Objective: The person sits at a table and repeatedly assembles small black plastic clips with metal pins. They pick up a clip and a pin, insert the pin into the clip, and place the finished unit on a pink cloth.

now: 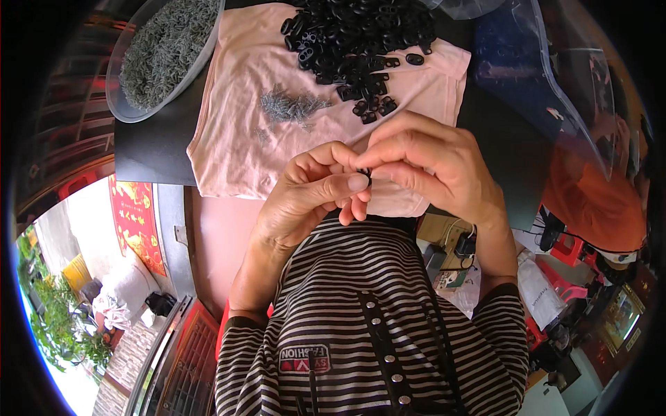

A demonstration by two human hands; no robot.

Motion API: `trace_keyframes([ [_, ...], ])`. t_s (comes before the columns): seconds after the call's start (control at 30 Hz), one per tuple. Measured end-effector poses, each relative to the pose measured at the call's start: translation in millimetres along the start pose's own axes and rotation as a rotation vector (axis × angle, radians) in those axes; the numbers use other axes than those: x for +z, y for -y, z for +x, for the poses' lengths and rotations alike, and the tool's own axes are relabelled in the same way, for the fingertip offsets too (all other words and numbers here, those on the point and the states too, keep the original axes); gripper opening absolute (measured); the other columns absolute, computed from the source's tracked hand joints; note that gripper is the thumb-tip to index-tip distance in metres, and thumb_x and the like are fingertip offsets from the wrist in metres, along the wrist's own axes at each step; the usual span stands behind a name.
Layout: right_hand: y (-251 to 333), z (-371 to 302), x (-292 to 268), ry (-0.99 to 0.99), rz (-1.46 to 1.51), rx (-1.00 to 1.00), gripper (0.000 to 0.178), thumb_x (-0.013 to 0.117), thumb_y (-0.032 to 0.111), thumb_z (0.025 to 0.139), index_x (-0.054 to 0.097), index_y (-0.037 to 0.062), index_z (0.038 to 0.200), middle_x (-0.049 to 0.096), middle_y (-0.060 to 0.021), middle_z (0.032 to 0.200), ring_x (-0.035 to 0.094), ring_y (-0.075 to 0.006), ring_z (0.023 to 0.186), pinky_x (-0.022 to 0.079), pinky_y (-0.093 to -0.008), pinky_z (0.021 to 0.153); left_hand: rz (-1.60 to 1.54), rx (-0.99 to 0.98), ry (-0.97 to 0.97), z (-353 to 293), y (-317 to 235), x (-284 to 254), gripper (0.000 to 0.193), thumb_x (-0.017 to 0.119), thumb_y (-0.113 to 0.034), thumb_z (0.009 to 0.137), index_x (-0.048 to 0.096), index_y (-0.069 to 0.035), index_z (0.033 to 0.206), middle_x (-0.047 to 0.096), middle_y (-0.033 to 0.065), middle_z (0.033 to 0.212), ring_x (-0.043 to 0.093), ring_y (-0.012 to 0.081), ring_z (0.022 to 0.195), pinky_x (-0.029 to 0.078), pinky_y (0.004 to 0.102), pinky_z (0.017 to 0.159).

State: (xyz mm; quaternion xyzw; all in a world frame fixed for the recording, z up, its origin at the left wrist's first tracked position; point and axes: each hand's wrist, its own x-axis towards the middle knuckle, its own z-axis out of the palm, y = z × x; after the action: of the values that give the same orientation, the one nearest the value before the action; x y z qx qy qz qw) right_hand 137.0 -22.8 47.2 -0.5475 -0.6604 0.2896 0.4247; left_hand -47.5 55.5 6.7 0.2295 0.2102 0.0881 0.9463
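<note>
A black desk (152, 149) spans the area in front of the person, and a pale pink cloth (236, 118) lies creased over its middle. At the far left, a clear plastic tub (142, 116) holds a mass of small grey metal pieces (166, 55). A heap of black plastic parts (354, 35) covers the cloth's far edge, with some parts trailing nearer. The right hand (440, 163) curves in with thumb and fingertips close together; whether they grip anything cannot be told. The left hand (298, 191) pinches a small black piece between thumb and forefinger. Left of the trailing parts, a small scatter of thin metal bits (291, 105) rests on the cloth. Smallest is that pinched small black piece (368, 178), just beside the right fingertips, above the cloth's near edge.
</note>
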Motion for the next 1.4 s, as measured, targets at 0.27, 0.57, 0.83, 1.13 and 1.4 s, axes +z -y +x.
trace_keyframes([
  [0.27,-40.9,36.1,24.5,-0.108,-0.468,0.025,0.007,0.064,0.013,0.078,0.064,0.009,0.084,0.056,-0.0001,0.082,0.06,-0.0197,0.07,0.047,-0.0316,0.058,0.142,0.154,0.075,-5.2,11.2,5.8,0.012,0.064,0.003,0.08,0.059,0.002,0.091,0.061,0.0064,0.082,0.062,0.0118,0.069,0.049,0.0205,0.059],
  [0.57,-43.7,44.1,33.3,-0.056,-0.554,0.036,0.007,0.064,0.012,0.076,0.062,0.0093,0.082,0.054,-0.0011,0.08,0.059,-0.019,0.074,0.048,-0.0319,0.058,0.123,0.18,0.03,-16.2,14.7,-10.2,0.01,0.064,0.002,0.081,0.059,0.001,0.09,0.061,0.006,0.084,0.061,0.0112,0.071,0.049,0.021,0.06],
  [0.83,-24.0,43.6,32.1,-0.064,-0.66,0.057,0.007,0.063,0.013,0.078,0.057,0.0089,0.08,0.054,-0.0008,0.079,0.06,-0.0189,0.069,0.047,-0.0322,0.054,0.163,0.158,-0.004,-24.0,13.2,-13.0,0.01,0.062,0.003,0.081,0.058,0.001,0.09,0.061,0.006,0.086,0.06,0.0102,0.074,0.049,0.021,0.063],
  [1.13,-15.6,37.7,30.9,0.011,-0.677,0.086,0.008,0.062,0.01,0.076,0.054,0.0081,0.077,0.055,-0.0017,0.072,0.059,-0.0203,0.063,0.046,-0.033,0.053,0.375,0.438,-0.15,-24.9,13.9,-15.7,0.015,0.062,0.003,0.082,0.056,0.002,0.096,0.058,0.0086,0.098,0.058,0.0104,0.082,0.048,0.0216,0.072],
  [1.4,-9.4,31.5,30.0,-0.036,-0.358,0.22,0.009,0.061,0.007,0.083,0.057,0.0016,0.089,0.054,-0.0051,0.076,0.053,-0.0141,0.064,0.042,-0.0251,0.057,0.367,0.55,-0.327,-26.3,11.6,-12.0,0.013,0.061,0.001,0.084,0.055,0.002,0.096,0.059,0.0094,0.098,0.06,0.0123,0.077,0.049,0.0231,0.065],
])
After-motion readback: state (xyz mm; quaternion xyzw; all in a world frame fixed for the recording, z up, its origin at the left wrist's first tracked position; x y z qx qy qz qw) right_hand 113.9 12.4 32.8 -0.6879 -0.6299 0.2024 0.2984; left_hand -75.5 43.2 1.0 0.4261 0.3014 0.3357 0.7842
